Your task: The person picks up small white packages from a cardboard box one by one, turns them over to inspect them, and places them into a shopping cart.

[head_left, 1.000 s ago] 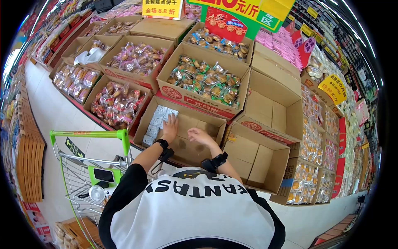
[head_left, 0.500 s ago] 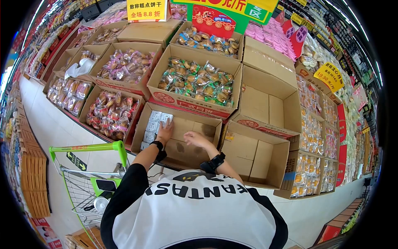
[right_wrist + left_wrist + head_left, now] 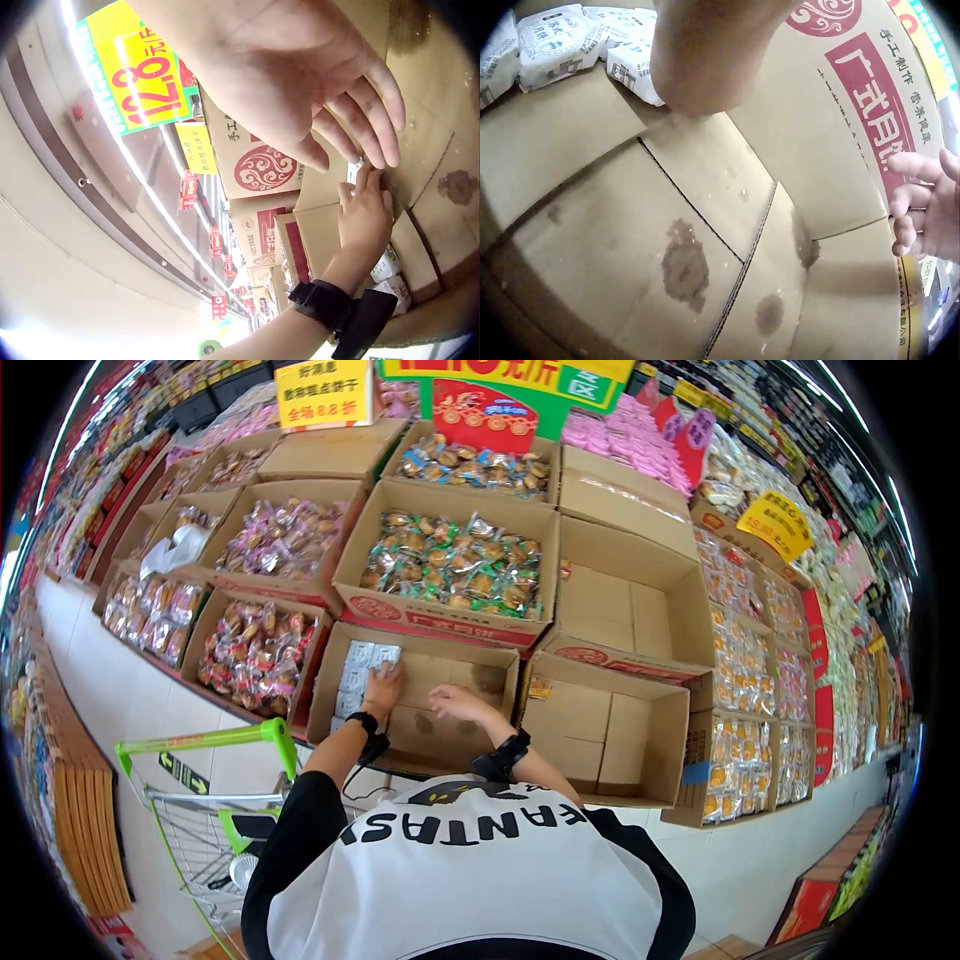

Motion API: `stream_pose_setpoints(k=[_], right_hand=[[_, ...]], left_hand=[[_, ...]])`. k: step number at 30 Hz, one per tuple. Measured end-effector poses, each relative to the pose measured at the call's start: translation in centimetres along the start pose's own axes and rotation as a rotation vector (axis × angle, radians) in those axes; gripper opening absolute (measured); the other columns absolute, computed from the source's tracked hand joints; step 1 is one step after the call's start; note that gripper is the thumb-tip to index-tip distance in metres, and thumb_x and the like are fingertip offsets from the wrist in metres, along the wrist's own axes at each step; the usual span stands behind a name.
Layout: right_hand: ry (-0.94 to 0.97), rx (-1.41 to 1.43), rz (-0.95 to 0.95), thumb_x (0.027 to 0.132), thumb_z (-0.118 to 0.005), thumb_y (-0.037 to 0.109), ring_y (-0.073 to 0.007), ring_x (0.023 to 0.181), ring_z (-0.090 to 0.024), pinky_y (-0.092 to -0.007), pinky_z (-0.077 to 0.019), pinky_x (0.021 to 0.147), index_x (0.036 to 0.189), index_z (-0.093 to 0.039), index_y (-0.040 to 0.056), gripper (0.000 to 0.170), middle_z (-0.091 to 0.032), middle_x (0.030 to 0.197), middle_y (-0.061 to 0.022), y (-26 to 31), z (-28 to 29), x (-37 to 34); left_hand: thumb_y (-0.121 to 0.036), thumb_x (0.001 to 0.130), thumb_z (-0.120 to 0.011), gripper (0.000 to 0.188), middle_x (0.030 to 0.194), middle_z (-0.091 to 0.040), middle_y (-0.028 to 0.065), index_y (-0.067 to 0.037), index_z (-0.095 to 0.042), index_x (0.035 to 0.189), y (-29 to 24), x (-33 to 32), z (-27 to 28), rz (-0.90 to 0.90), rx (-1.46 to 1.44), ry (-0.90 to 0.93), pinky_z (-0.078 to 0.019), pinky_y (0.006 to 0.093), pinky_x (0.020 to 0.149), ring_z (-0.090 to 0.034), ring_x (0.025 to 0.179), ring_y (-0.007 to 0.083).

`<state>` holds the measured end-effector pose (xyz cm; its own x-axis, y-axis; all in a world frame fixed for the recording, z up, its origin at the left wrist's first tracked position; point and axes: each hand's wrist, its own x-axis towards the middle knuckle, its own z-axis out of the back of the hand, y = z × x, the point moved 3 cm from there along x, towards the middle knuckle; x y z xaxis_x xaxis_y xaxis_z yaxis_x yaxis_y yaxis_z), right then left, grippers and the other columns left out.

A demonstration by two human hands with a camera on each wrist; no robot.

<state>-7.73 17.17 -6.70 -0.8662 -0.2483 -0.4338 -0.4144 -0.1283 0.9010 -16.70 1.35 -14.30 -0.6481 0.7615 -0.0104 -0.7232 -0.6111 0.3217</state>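
Observation:
In the head view, my left hand (image 3: 383, 688) reaches into a low cardboard box (image 3: 430, 750), its fingers touching the white wrapped packets (image 3: 354, 678) along the box's left side. The left wrist view shows printed packets (image 3: 559, 43) in a row, one partly covered by this hand. My right hand (image 3: 458, 703) hovers over the bare, stained bottom of the same box. In the right wrist view its fingers (image 3: 364, 112) are relaxed, with nothing in them.
Behind stands a box of green-trimmed wrapped cakes (image 3: 455, 565). Red-wrapped cakes (image 3: 258, 658) fill the box to the left. A bare-bottomed carton (image 3: 575, 730) stands at the right. A green-handled shopping cart (image 3: 205, 740) is at my left.
The head view has turned, so the boxes sit further left in it. My left hand stays at the packets, and my right hand still hovers over the box.

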Motion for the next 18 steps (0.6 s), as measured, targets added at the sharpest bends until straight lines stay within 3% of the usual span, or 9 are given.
stream_pose_setpoints(k=[3,7,12,18], right_hand=[[0.017,0.01,0.032,0.08,-0.047,0.02,-0.0158,0.067,-0.056,-0.0247,-0.0456,0.058,0.103,-0.046,-0.0021,0.032,-0.056,0.088,-0.0112,-0.1,-0.2,0.0],[-0.005,0.051,0.06,0.079,-0.049,0.022,-0.0131,0.065,-0.055,-0.024,-0.0448,0.06,0.094,-0.05,-0.0004,0.027,-0.057,0.08,-0.0071,-0.7,-0.2,0.4],[-0.056,0.018,0.104,0.078,-0.048,0.02,-0.0128,0.062,-0.054,-0.0243,-0.0452,0.057,0.093,-0.051,-0.0008,0.025,-0.056,0.077,-0.0069,-1.1,0.1,0.7],[-0.077,0.083,0.083,0.077,-0.05,0.021,-0.0131,0.059,-0.055,-0.0248,-0.0455,0.054,0.092,-0.051,-0.0006,0.027,-0.056,0.074,-0.0074,-1.7,0.6,0.7]], left_hand=[[-0.019,0.074,-0.044,0.032,0.115,-0.037,0.0003,-0.013,-0.048,0.105,0.1,0.1,-0.1,0.02,-0.03,0.104,-0.0346,0.0434,0.08,-0.032,0.105,0.0211],[-0.02,0.074,-0.044,0.032,0.115,-0.038,0.0012,-0.013,-0.047,0.106,0.4,-0.2,0.6,0.032,0.01,-0.032,-0.0379,0.0441,0.077,-0.037,0.103,0.0203],[-0.025,0.073,-0.047,0.035,0.117,-0.036,0.0024,-0.011,-0.047,0.105,0.7,-0.5,1.9,0.028,-0.004,0.024,-0.0396,0.0432,0.075,-0.037,0.104,0.0245],[-0.016,0.073,-0.048,0.032,0.12,-0.034,0.0089,0.001,-0.05,0.1,0.5,0.1,1.8,0.061,-0.013,0.063,-0.0461,0.038,0.067,-0.041,0.1,0.025]])
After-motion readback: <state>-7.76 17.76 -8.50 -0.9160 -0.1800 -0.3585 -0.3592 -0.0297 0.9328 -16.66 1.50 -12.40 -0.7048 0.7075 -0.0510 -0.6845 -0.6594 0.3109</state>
